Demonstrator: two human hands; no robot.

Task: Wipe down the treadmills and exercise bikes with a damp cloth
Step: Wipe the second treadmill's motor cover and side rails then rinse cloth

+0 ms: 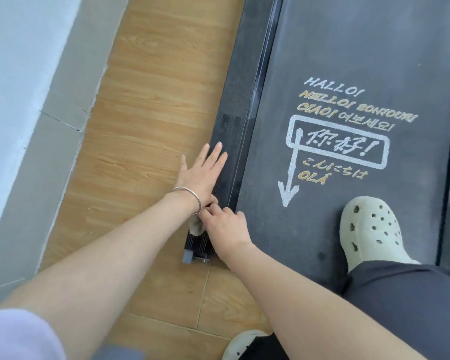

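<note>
The left hand [202, 175] lies flat and wide open on the black ribbed side rail [227, 131] of the dark treadmill [322, 48], palm down, fingers straight and slightly spread, pointing up the rail away from the person; a thin silver bangle [190, 196] circles its wrist; the right hand [225, 226] sits just behind it at the rail's near end, fingers bent and bunched, fingertips touching the heel of the left hand; it holds down a small pale beige crumpled cloth [196, 227], of which only a fold shows, between the left wrist and the right hand, on top of the rail; how firmly the fingers grip the cloth is partly hidden by the hand itself; the rail ends just below in a small grey plastic end cap [188, 257] beside a bit of metal bracket; to the right of the rail runs the dark grey running belt [374, 61], printed with white and gold greetings in several scripts, a boxed line of characters and a white arrow [289, 178] pointing toward the person; a pale cream perforated clog [372, 229] stands on the belt near the arrow's tip, below a dark grey trouser leg [405, 307]; a second clog [240, 345] shows at the bottom edge; left of the treadmill lies a light wood-pattern plank floor [146, 100], bordered by a grey skirting band [63, 113] under a white wall [11, 61]; a lilac sleeve [18, 333] fills the lower left corner.
</note>
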